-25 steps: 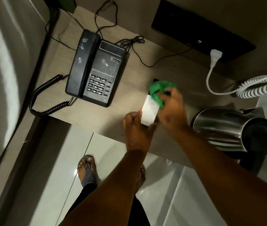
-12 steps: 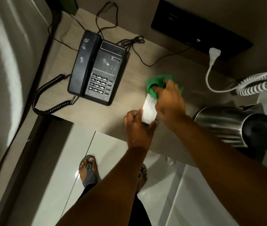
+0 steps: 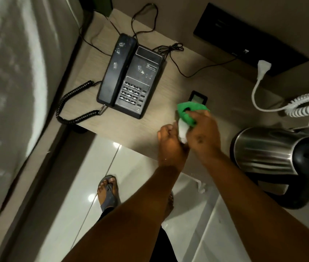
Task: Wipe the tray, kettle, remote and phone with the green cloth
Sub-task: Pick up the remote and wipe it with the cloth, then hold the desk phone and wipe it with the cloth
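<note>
My right hand [image 3: 201,134] grips the green cloth [image 3: 188,111] and presses it on the middle of the white remote [image 3: 183,130], which lies on the wooden desk [image 3: 216,87]. The remote's dark screen end [image 3: 198,97] shows beyond the cloth. My left hand [image 3: 170,141] holds the remote's near end at the desk's front edge. A black desk phone [image 3: 131,80] with dusty smudges sits to the left, handset on its cradle. To the right stands a steel kettle [image 3: 269,152] with a black lid. The tray is mostly hidden under the kettle.
A coiled black phone cord [image 3: 74,104] hangs off the desk's left edge. Thin black cables [image 3: 170,50] trail behind the phone. A white plug and coiled white cord [image 3: 304,106] lie at the right. A dark panel [image 3: 244,40] is on the wall. Tiled floor and my sandalled foot [image 3: 108,193] are below.
My right hand has slid the green cloth back along the remote toward me, which uncovers the remote's dark far end. My left hand still holds the near end.
</note>
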A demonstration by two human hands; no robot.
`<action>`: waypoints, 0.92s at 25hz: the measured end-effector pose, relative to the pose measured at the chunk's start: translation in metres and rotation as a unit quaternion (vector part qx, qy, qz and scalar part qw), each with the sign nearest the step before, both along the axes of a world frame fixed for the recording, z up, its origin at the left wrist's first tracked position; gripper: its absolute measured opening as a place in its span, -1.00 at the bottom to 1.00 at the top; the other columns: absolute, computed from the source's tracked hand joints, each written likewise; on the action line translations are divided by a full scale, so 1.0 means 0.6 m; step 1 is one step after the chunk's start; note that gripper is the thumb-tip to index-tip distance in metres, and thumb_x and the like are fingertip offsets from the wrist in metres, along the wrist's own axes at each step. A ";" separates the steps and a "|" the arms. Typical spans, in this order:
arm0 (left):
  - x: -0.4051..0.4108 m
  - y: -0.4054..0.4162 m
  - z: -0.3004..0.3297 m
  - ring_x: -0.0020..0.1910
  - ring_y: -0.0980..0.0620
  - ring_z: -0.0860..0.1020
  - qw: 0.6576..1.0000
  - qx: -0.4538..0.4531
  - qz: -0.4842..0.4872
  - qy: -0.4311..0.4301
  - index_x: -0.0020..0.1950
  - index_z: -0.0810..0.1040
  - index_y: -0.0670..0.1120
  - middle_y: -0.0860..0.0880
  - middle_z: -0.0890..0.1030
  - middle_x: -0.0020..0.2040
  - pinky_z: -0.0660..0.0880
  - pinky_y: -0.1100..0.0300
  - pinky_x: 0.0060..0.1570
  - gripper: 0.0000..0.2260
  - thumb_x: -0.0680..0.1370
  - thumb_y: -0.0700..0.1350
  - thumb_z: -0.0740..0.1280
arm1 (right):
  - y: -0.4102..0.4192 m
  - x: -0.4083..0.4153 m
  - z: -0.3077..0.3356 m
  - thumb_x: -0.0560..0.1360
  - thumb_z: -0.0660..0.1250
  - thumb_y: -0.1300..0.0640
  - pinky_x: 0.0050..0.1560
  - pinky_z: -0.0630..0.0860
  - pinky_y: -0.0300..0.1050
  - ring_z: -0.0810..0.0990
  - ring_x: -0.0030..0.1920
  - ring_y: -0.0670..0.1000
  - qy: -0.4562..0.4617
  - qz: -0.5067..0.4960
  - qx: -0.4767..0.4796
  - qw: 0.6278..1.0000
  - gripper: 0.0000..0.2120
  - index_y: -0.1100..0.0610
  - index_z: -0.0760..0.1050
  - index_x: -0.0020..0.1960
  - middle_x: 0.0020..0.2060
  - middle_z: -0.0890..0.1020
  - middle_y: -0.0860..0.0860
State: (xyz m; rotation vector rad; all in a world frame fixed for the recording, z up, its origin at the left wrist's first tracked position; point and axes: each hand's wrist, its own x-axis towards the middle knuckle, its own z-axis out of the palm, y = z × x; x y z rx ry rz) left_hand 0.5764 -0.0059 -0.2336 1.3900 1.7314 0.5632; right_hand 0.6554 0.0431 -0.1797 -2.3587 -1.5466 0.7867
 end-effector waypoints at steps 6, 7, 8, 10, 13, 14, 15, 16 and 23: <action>-0.135 0.005 0.023 0.46 -0.08 0.19 0.998 0.059 -0.005 0.038 0.62 -0.01 -0.07 -0.07 0.19 0.52 0.34 -0.05 0.36 0.04 0.37 0.34 0.47 | 0.035 0.010 0.051 0.47 0.27 0.32 0.09 0.53 -0.06 0.60 0.08 0.16 0.067 -0.081 0.068 0.992 -0.68 0.16 0.54 0.20 0.08 0.63 0.18; -0.163 0.018 0.027 0.47 -0.10 0.16 0.995 0.072 0.028 0.065 0.62 -0.05 -0.06 -0.08 0.15 0.54 0.24 -0.10 0.40 0.11 0.34 0.40 0.47 | 0.041 -0.002 0.062 0.48 0.28 0.32 0.08 0.55 -0.10 0.61 0.05 0.15 0.082 -0.073 0.086 0.990 -0.69 0.17 0.55 0.19 0.04 0.64 0.15; -0.187 0.037 0.028 0.51 -0.13 0.12 0.991 0.071 0.058 0.092 0.62 -0.10 -0.06 -0.11 0.12 0.57 0.11 -0.11 0.44 0.17 0.29 0.45 0.46 | 0.053 -0.019 0.072 0.47 0.28 0.33 0.02 0.54 -0.25 0.61 0.01 0.12 0.094 -0.068 0.102 0.988 -0.70 0.17 0.55 0.18 0.00 0.64 0.11; -0.225 0.077 0.025 0.57 -0.20 0.03 0.986 0.043 0.086 0.140 0.61 -0.17 -0.11 -0.19 0.04 0.61 -0.06 -0.10 0.49 0.30 0.20 0.50 0.47 | 0.085 -0.056 0.078 0.44 0.30 0.35 -0.14 0.36 -0.56 0.60 0.00 0.07 0.091 -0.065 0.140 0.984 -0.65 0.18 0.54 0.21 -0.01 0.64 0.07; -0.246 0.115 0.012 0.61 -0.26 -0.03 0.982 0.011 0.062 0.176 0.60 -0.19 -0.21 -0.25 -0.02 0.62 -0.10 -0.12 0.54 0.40 0.14 0.51 0.49 | 0.147 -0.106 0.073 0.44 0.28 0.38 0.12 0.31 -0.48 0.54 0.19 0.15 0.031 -0.044 0.189 0.981 -0.57 0.23 0.46 0.30 0.20 0.58 0.19; -0.248 0.121 0.006 0.61 -0.25 -0.03 0.982 0.010 0.055 0.179 0.60 -0.19 -0.22 -0.25 -0.02 0.62 -0.08 -0.14 0.55 0.41 0.13 0.51 0.49 | 0.170 -0.120 0.067 0.44 0.26 0.37 0.27 0.34 -0.34 0.48 0.28 0.17 0.016 -0.017 0.187 0.982 -0.54 0.23 0.42 0.34 0.28 0.52 0.20; -0.247 0.125 0.000 0.61 -0.24 -0.02 0.983 0.013 0.053 0.178 0.60 -0.19 -0.22 -0.25 -0.01 0.62 -0.05 -0.15 0.56 0.41 0.12 0.51 0.50 | 0.193 -0.133 0.058 0.45 0.25 0.35 0.38 0.30 -0.19 0.39 0.37 0.18 0.003 0.032 0.169 0.985 -0.51 0.23 0.37 0.38 0.36 0.45 0.19; -0.246 0.128 -0.005 0.61 -0.23 -0.01 0.983 0.016 0.057 0.174 0.60 -0.19 -0.21 -0.25 -0.01 0.62 -0.02 -0.16 0.56 0.41 0.11 0.50 0.49 | 0.209 -0.146 0.047 0.46 0.24 0.29 0.45 0.24 -0.07 0.28 0.44 0.20 -0.027 0.095 0.130 0.987 -0.49 0.21 0.31 0.41 0.43 0.35 0.18; -0.249 0.138 -0.023 0.54 -0.23 0.18 0.982 0.036 0.080 0.170 0.61 -0.08 -0.20 -0.26 0.19 0.55 0.15 -0.19 0.51 0.36 0.10 0.50 0.46 | 0.242 -0.159 -0.002 0.55 0.13 -0.13 0.24 0.39 0.21 0.14 0.40 0.27 -0.124 0.216 0.033 0.968 -0.60 0.04 0.46 0.26 0.47 0.20 0.15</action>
